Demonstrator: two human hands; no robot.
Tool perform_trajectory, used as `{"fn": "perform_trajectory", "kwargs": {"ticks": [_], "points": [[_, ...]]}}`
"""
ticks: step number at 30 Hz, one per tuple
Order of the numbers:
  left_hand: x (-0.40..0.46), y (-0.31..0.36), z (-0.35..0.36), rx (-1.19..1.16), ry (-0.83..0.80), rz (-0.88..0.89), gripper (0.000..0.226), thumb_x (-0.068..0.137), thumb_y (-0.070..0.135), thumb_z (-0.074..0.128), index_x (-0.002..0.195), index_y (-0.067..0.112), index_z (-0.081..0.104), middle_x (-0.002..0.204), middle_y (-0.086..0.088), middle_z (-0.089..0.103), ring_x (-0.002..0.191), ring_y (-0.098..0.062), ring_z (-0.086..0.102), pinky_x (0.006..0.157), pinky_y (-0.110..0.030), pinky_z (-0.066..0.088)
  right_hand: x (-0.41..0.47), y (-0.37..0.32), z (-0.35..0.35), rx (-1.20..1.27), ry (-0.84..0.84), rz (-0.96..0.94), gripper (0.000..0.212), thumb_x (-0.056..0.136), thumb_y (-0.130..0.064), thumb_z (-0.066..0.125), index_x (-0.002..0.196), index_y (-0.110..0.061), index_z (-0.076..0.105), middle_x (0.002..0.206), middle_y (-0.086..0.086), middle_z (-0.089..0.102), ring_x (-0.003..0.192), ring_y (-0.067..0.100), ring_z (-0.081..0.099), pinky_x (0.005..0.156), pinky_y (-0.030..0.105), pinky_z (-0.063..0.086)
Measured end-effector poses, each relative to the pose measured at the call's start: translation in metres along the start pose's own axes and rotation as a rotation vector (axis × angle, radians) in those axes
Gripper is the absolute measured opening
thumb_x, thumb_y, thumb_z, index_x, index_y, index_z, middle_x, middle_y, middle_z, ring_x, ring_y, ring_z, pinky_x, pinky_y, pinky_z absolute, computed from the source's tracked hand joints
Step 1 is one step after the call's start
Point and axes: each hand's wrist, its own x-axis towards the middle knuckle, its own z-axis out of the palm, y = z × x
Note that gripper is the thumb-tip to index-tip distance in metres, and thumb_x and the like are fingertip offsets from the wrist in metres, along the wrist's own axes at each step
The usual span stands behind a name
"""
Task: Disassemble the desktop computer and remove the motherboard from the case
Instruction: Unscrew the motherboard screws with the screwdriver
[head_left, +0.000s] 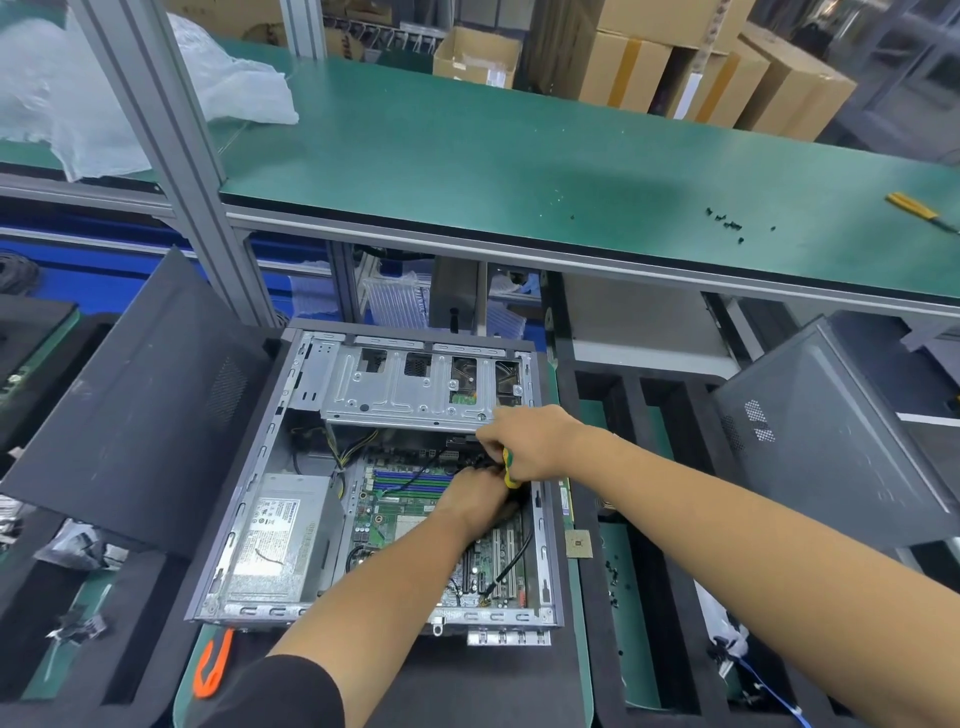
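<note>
An open grey computer case (244, 525) lies on its side on the bench in front of me. Inside it sit the green motherboard (387, 525), a silver power supply (283, 540) at the left and a metal drive cage (405, 387) at the far end. My right hand (530, 441) grips a yellow-green screwdriver (509, 467) over the board's far right corner. My left hand (475, 501) reaches in just below it, fingers curled down among black cables (511, 566); what they hold is hidden.
A dark side panel (140, 410) leans at the left and another case (831, 431) stands at the right. An orange tool (213, 670) lies by the case's near corner. Several black screws (727, 226) and a yellow screwdriver (917, 208) lie on the green shelf (467, 150). A CPU chip (578, 544) lies right of the case.
</note>
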Motion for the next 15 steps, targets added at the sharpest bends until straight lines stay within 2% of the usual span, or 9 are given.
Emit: {"fn": "perform_trajectory", "kwargs": {"ticks": [6,8,10,12,14,15], "points": [[0.0,-0.006,-0.002,-0.182,-0.013,-0.035,0.033,0.094,0.034,0.064,0.114,0.008,0.061,0.11,-0.017,0.068,0.099,-0.038,0.065,0.081,-0.04,0.05,0.0,0.0,0.002,0.083,-0.048,-0.015,0.024,0.077,-0.004,0.062,0.089,-0.025,0.056,0.103,0.0,0.042,0.092,0.024,0.051,0.059,0.036,0.042],[0.0,-0.006,-0.003,-0.212,-0.027,-0.052,0.036,0.091,0.034,0.065,0.116,0.008,0.061,0.112,-0.016,0.068,0.101,-0.038,0.064,0.082,-0.04,0.051,-0.002,-0.002,0.0,0.01,-0.032,-0.051,0.024,0.081,-0.01,0.062,0.096,-0.025,0.053,0.105,0.001,0.042,0.092,0.024,0.05,0.055,0.032,0.034],[0.001,-0.006,-0.004,-0.251,-0.036,-0.075,0.037,0.089,0.034,0.067,0.116,0.01,0.062,0.113,-0.014,0.067,0.101,-0.037,0.064,0.082,-0.04,0.052,-0.002,-0.006,-0.002,-0.232,0.002,-0.084,0.03,0.089,-0.029,0.059,0.117,-0.025,0.05,0.11,0.004,0.048,0.091,0.027,0.056,0.056,0.031,0.032],[0.0,-0.005,-0.005,-0.281,-0.056,-0.106,0.032,0.088,0.035,0.068,0.112,0.014,0.063,0.108,-0.011,0.068,0.098,-0.034,0.065,0.077,-0.037,0.051,-0.001,-0.009,-0.003,-0.459,0.018,-0.084,0.044,0.098,-0.049,0.044,0.133,-0.023,0.045,0.098,0.005,0.06,0.078,0.027,0.06,0.057,0.032,0.035],[0.0,-0.005,-0.005,-0.306,-0.078,-0.131,0.029,0.087,0.032,0.068,0.11,0.015,0.062,0.105,-0.009,0.068,0.095,-0.031,0.065,0.077,-0.036,0.052,0.0,-0.012,-0.004,-0.503,0.028,-0.067,0.043,0.103,-0.048,0.032,0.133,-0.02,0.044,0.073,0.004,0.057,0.059,0.023,0.051,0.051,0.031,0.03],[0.0,-0.005,-0.005,-0.315,-0.085,-0.14,0.029,0.087,0.031,0.068,0.109,0.015,0.062,0.105,-0.01,0.068,0.094,-0.031,0.065,0.076,-0.036,0.052,0.001,-0.012,-0.004,-0.478,0.025,-0.062,0.037,0.104,-0.043,0.031,0.13,-0.02,0.045,0.069,0.003,0.053,0.057,0.022,0.048,0.051,0.031,0.029]]}}
